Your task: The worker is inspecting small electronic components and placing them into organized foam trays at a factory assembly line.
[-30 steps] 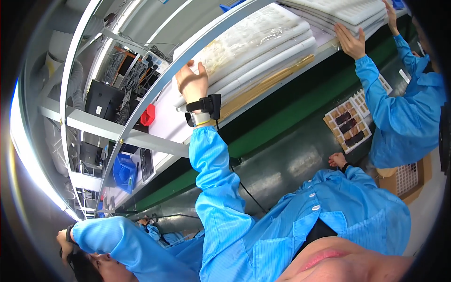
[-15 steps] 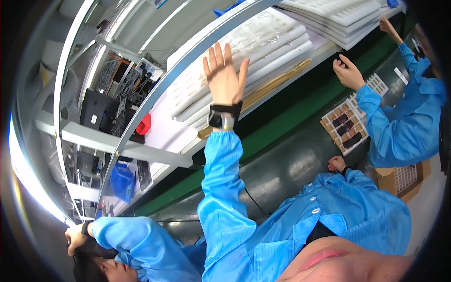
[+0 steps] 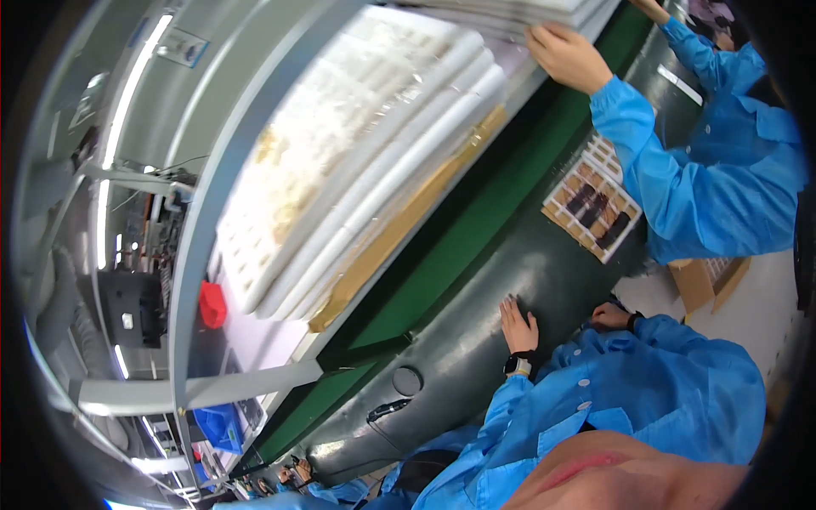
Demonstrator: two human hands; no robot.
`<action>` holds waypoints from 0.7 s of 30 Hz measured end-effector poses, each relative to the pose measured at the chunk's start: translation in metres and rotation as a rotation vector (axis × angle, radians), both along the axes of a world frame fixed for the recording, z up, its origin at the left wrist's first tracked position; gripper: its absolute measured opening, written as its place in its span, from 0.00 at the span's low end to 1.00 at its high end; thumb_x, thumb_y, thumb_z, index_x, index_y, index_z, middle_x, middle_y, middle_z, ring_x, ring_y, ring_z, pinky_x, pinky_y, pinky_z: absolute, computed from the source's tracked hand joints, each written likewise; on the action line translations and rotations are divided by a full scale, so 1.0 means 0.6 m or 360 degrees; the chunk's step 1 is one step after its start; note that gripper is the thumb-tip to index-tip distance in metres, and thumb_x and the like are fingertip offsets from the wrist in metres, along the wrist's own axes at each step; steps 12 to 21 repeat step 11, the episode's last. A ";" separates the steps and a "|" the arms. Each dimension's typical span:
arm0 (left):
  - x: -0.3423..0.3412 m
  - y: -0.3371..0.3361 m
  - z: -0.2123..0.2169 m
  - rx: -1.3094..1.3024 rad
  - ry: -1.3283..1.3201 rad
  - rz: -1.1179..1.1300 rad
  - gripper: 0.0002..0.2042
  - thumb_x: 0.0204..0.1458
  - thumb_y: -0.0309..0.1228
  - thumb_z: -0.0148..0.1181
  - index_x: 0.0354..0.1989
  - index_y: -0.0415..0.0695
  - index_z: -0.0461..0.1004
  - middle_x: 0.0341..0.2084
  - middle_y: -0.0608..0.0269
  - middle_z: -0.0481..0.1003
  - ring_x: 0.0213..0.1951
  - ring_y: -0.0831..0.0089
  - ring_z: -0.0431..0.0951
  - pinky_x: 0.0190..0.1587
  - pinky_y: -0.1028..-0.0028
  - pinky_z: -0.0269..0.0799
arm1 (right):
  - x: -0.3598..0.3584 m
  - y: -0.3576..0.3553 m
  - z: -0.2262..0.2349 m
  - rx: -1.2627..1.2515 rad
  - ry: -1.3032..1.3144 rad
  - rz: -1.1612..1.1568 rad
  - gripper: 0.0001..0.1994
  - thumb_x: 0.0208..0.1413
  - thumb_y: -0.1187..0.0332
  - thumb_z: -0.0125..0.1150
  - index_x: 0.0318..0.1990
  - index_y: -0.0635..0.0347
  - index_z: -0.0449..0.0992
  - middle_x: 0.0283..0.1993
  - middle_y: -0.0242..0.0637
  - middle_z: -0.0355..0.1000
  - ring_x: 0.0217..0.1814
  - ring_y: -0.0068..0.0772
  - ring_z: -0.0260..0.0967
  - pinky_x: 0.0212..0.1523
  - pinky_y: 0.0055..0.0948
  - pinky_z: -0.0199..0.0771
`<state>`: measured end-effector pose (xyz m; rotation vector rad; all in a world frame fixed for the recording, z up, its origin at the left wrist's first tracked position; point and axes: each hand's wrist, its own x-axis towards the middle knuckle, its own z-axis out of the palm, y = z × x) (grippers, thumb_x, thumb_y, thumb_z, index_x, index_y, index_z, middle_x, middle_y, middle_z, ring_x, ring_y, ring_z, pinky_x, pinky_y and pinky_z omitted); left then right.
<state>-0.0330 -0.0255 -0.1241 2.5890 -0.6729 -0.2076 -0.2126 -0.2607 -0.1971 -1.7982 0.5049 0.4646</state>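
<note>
My left hand [image 3: 517,324] lies flat with fingers apart on the dark conveyor belt [image 3: 476,357]; a black wrist strap sits on its wrist. My right hand [image 3: 609,316] rests a little to the right on the same belt, fingers curled, with nothing visible in it. Both arms wear blue sleeves. A white grid tray [image 3: 593,206] with dark and brown parts lies farther along the belt, beyond both hands.
A co-worker in a blue coat [image 3: 722,178] presses a hand [image 3: 568,56] on a stack of white trays [image 3: 374,170] on the shelf above the green strip [image 3: 476,229]. A red bin [image 3: 212,304] and a blue bin [image 3: 219,423] sit on shelves. A cardboard box [image 3: 705,280] stands nearby.
My left hand has come down from the white trays on the shelf and now lies on the belt. The co-worker's hand has moved onto the tray stack.
</note>
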 end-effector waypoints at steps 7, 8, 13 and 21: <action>-0.017 -0.015 -0.062 0.0263 0.0082 -0.0736 0.33 0.57 0.37 0.50 0.69 0.36 0.51 0.71 0.44 0.45 0.72 0.48 0.43 0.72 0.54 0.41 | -0.020 0.011 -0.127 -0.0417 0.0277 0.0588 0.15 0.39 0.60 0.60 0.33 0.58 0.82 0.37 0.49 0.78 0.41 0.50 0.76 0.43 0.46 0.76; -0.010 -0.014 -0.070 0.0299 0.0090 -0.0847 0.34 0.57 0.38 0.50 0.70 0.37 0.50 0.71 0.46 0.45 0.72 0.51 0.43 0.72 0.54 0.40 | -0.011 0.020 -0.140 -0.0507 0.0356 0.0679 0.15 0.39 0.60 0.61 0.35 0.54 0.83 0.40 0.47 0.79 0.46 0.48 0.76 0.47 0.45 0.76; -0.006 -0.046 -0.075 0.0274 0.0118 -0.1033 0.35 0.57 0.40 0.51 0.70 0.38 0.49 0.72 0.47 0.44 0.73 0.52 0.42 0.72 0.55 0.38 | -0.045 0.024 -0.231 -0.0902 0.0153 0.0823 0.20 0.41 0.58 0.61 0.44 0.50 0.81 0.49 0.47 0.77 0.49 0.49 0.75 0.51 0.43 0.75; -0.006 -0.046 -0.075 0.0274 0.0118 -0.1033 0.35 0.57 0.40 0.51 0.70 0.38 0.49 0.72 0.47 0.44 0.73 0.52 0.42 0.72 0.55 0.38 | -0.045 0.024 -0.231 -0.0902 0.0153 0.0823 0.20 0.41 0.58 0.61 0.44 0.50 0.81 0.49 0.47 0.77 0.49 0.49 0.75 0.51 0.43 0.75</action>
